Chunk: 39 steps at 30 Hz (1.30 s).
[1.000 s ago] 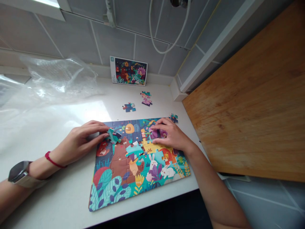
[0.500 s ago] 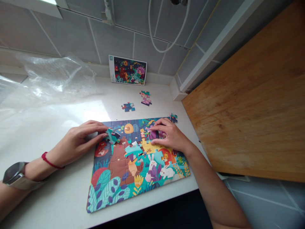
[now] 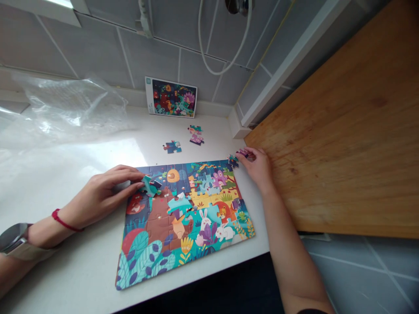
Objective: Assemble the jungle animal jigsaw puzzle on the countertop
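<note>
A colourful jigsaw puzzle (image 3: 157,229) lies on the white counter, with animals and plants on its joined pieces. My left hand (image 3: 111,189) pinches a teal puzzle piece (image 3: 150,186), tilted above the puzzle's upper left part. Just past the upper right corner, my right hand (image 3: 258,165) has its fingers closed on a purple puzzle piece (image 3: 242,153), partly hidden by them. Right beside it, a dark teal puzzle piece (image 3: 232,161) lies at the corner. A light teal piece (image 3: 180,203) sits unevenly over the middle of the puzzle.
A picture card (image 3: 172,98) leans on the tiled wall behind. In front of it lie a blue loose piece (image 3: 172,147) and a pink and purple pair (image 3: 196,135). Clear plastic wrapping (image 3: 72,104) covers the back left. A wooden board (image 3: 343,144) stands at the right.
My right hand has moved from the puzzle's upper right area to beyond its corner, carrying the purple piece and uncovering that area. My left hand still holds the teal piece. The view has shifted slightly.
</note>
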Each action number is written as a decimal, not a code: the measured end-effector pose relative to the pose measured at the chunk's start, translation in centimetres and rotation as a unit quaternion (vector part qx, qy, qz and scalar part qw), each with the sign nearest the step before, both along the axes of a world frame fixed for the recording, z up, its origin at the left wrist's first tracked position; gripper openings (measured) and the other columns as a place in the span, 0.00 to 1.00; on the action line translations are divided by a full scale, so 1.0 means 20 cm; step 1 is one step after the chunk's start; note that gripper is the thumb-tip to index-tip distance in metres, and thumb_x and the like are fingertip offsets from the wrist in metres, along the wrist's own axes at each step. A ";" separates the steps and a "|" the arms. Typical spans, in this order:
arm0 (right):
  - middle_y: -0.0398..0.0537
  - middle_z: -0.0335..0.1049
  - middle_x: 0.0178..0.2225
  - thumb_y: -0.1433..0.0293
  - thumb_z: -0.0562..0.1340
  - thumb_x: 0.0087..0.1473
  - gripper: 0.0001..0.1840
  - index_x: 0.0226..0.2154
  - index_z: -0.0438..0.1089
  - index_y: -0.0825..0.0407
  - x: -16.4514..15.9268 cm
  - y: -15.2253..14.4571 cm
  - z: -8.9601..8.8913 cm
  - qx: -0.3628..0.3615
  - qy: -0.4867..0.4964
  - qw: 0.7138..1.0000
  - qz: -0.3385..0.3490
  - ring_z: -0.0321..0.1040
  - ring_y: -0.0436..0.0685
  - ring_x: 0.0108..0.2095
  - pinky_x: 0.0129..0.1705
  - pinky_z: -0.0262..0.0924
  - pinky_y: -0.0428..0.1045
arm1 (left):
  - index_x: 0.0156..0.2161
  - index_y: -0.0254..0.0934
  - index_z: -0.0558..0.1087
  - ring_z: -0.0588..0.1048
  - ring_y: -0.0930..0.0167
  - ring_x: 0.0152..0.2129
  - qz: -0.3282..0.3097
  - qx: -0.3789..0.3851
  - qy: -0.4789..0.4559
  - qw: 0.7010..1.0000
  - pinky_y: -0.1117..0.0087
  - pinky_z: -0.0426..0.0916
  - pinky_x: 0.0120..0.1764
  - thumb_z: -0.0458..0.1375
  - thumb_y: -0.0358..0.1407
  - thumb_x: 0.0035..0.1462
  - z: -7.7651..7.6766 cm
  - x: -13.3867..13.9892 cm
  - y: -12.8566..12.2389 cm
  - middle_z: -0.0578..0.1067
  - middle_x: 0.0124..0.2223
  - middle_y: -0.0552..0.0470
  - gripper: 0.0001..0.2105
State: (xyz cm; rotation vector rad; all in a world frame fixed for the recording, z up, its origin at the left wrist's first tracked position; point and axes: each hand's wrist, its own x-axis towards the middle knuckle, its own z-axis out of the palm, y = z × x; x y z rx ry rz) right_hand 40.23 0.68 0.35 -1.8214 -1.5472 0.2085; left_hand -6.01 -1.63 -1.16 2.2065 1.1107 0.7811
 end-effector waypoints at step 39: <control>0.51 0.75 0.37 0.65 0.69 0.55 0.15 0.45 0.82 0.51 -0.01 0.02 -0.03 -0.008 0.025 0.995 0.091 0.74 0.60 0.39 0.47 0.71 0.55 | 0.46 0.41 0.79 0.79 0.65 0.41 -0.014 0.020 -0.014 1.000 0.66 0.76 0.44 0.60 0.44 0.67 0.02 0.02 0.01 0.81 0.47 0.48 0.11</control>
